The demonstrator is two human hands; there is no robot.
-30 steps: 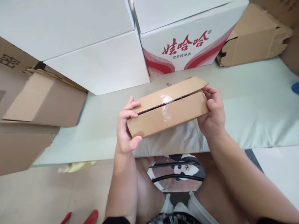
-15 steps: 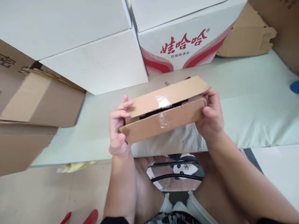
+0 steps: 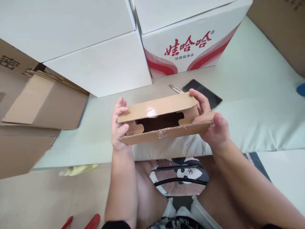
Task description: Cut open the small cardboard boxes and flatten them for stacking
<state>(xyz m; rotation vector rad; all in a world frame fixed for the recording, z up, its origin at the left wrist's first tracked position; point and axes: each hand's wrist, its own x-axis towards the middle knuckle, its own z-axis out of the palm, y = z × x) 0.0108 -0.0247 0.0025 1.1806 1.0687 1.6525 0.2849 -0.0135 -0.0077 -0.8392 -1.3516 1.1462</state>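
Beyond your grip, a plain white carton point(image 3: 95, 63) and a red-lettered carton point(image 3: 190, 41) stand side by side on the pale green mat point(image 3: 257, 111), with brown cartons point(image 3: 43, 105) off to the left of your hands. Between your hands, over the mat's near edge, is the small cardboard box point(image 3: 162, 109), its top flaps parted over a dark interior. Your left hand point(image 3: 119, 127) clasps its left end, fingers curled over the far flap. Your right hand point(image 3: 212, 124) clamps the right end, thumb on the near flap. Just behind your right fingers lies a dark phone point(image 3: 207, 95), with a thin metal tool point(image 3: 175, 88) beside it.
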